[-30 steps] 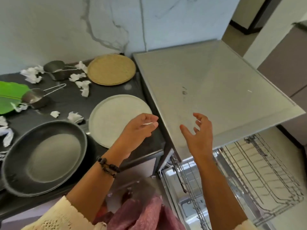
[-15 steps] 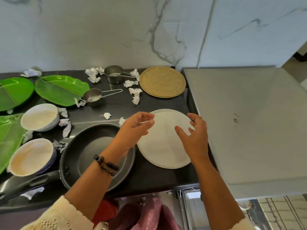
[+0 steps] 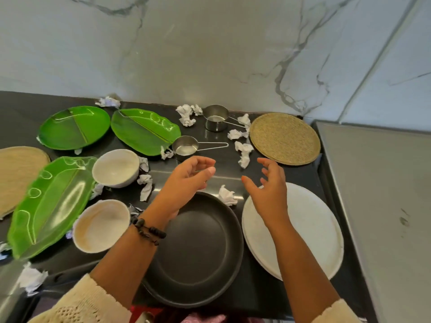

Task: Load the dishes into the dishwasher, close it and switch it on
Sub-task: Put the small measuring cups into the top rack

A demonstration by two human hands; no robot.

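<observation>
Left hand (image 3: 186, 180) and right hand (image 3: 268, 190): both empty, fingers loosely spread, hovering over the dark surface (image 3: 256, 297). Round white ceramic plate (image 3: 310, 231) lies just beneath the right hand; round black non-stick pan (image 3: 198, 250) under the left wrist. Plate likely stiff, smooth, breakable: take by opposite rims.

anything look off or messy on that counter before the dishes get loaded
Yes: crumpled paper scraps lie scattered across the dark counter, among the steel measuring cups, white bowls and green leaf plates. One wad sits against the black pan's rim. Nothing looks spilled or broken.
</observation>
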